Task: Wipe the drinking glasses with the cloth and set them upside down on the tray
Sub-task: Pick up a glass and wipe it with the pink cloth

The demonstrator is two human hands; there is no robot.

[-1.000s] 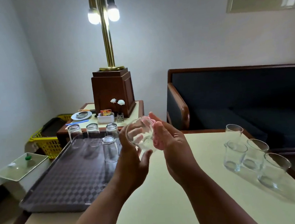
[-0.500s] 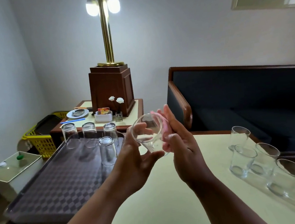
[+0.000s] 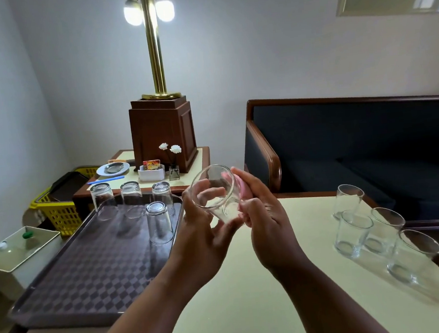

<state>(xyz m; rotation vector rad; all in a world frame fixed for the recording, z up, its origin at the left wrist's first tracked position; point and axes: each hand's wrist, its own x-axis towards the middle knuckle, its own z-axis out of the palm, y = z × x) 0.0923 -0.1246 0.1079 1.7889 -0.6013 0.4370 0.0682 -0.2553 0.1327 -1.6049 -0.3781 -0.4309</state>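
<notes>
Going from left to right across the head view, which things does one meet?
White lidded box, four upside-down clear glasses, left hand gripping tilted glass, right hand holding pink cloth, four upright clear glasses.

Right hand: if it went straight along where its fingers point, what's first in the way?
The right hand meets the pink cloth at once, pressed against the glass that the left hand grips. Depth beyond is unclear.
</notes>
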